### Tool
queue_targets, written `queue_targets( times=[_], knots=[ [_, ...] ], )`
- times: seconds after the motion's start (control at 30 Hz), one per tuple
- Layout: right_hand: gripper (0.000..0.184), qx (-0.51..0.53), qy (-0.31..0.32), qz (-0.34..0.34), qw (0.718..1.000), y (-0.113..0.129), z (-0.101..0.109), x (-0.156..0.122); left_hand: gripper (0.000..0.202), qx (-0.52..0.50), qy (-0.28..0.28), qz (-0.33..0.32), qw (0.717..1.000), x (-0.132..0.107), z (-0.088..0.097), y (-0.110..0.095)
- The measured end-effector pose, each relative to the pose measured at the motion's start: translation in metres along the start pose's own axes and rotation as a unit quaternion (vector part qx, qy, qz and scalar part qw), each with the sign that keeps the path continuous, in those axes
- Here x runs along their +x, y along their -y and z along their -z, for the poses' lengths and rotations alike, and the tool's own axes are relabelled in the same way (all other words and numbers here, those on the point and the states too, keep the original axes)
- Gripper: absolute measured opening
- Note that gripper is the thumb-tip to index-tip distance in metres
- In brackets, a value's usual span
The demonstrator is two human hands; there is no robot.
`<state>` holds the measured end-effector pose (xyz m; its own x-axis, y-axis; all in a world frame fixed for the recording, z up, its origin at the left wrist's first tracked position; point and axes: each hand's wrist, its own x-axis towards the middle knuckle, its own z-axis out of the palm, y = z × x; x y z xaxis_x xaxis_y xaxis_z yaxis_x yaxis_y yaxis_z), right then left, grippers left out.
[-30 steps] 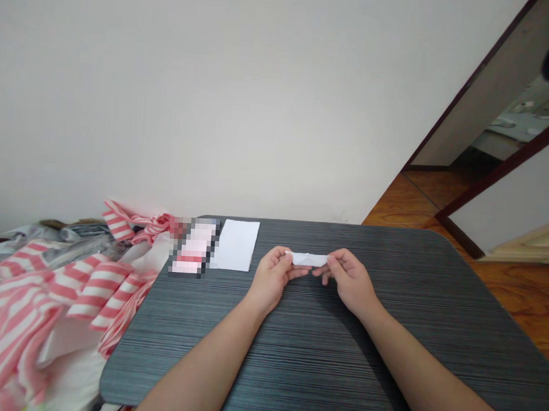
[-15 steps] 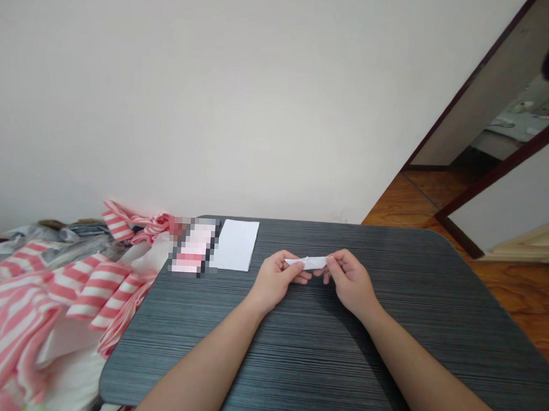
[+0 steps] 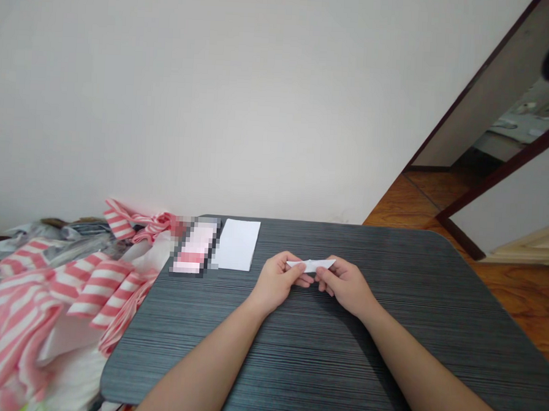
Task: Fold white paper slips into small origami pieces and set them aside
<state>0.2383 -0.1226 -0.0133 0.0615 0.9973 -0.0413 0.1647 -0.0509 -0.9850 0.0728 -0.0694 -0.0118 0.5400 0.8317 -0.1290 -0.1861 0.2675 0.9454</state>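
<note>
A small folded white paper boat (image 3: pixel 312 266), long and low with pointed ends, is held above the dark table (image 3: pixel 304 348). My left hand (image 3: pixel 280 279) is closed on its left part, thumb on the near side and fingers beneath. At its right part, my right hand (image 3: pixel 345 284) pinches the paper with the thumb in front and the fingers behind and below. The right tip of the paper sticks out above the right thumb. Parts of its underside are hidden by my fingers.
A stack of white paper (image 3: pixel 238 245) lies at the table's back left. Left of it is a blurred-out pink and black object (image 3: pixel 194 247). Red-and-white striped cloth (image 3: pixel 100 285) is heaped beyond the left edge. A white wall (image 3: pixel 243 106) rises behind the table.
My right hand has shifted its grip slightly down and inward, with the thumb now lower on the paper. The paper's right tip has come into sight. My left hand is nearly still.
</note>
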Motion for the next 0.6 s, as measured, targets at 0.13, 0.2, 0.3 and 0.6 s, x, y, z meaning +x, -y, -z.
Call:
queue_targets(
  times=[0.13, 0.2, 0.3, 0.6],
  knots=[
    [0.025, 0.012, -0.005, -0.011, 1.000, 0.0015, -0.0001, 0.0013, 0.026, 0.014, -0.008, -0.001, 1.000, 0.0009, 0.0003, 0.0008],
    [0.025, 0.014, -0.007, -0.016, 1.000, 0.0013, -0.0002, 0.0018, 0.026, 0.033, -0.014, -0.009, 0.999, 0.0014, 0.0012, 0.0011],
    [0.026, 0.013, -0.017, -0.018, 1.000, 0.0001, -0.0001, 0.0020, 0.026, 0.066, -0.022, -0.025, 0.997, 0.0021, 0.0024, 0.0010],
    [0.025, 0.023, -0.012, -0.011, 1.000, 0.0013, 0.0008, 0.0016, 0.023, 0.074, -0.016, -0.041, 0.996, 0.0008, 0.0021, -0.0016]
  ],
)
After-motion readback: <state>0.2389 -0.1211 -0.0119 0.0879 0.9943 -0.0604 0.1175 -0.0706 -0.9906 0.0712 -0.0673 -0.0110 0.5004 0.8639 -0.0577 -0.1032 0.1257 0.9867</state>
